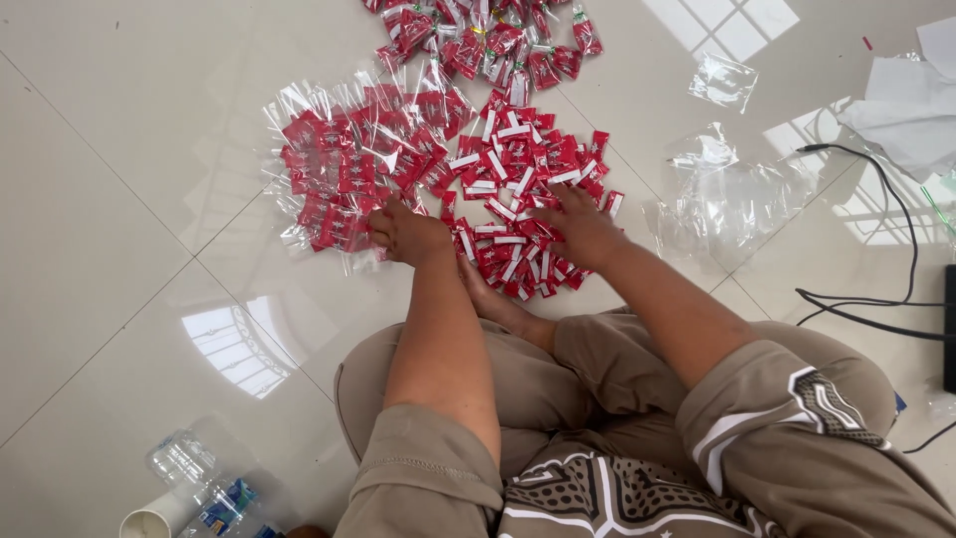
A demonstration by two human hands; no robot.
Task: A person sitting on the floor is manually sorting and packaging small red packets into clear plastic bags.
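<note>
Glossy white floor tiles (pixel 119 199) spread out under everything, mirror-smooth, with window light reflected in pale squares. A person sits cross-legged on them in tan clothing. Their left hand (pixel 408 234) is curled loosely, knuckles up, at the near edge of a heap of clear bags (pixel 339 169), crinkly film stuffed with small red packets. Their right hand (pixel 581 227) lies flat, fingers spread, pressing on a loose pile of packets (pixel 518 189), red rectangles with white stripes, scattered straight ahead of the knees. Whether either hand pinches a packet, I cannot tell.

A second heap of filled bags (pixel 488 40) sits farther off at the top edge. Empty, crumpled film (pixel 732 199) lies to the right, near black cables (pixel 876 299) and white paper (pixel 911 100). A plastic bottle (pixel 204 483) and a white cup (pixel 154 523) rest by the left knee. Bare tile stretches wide to the left.
</note>
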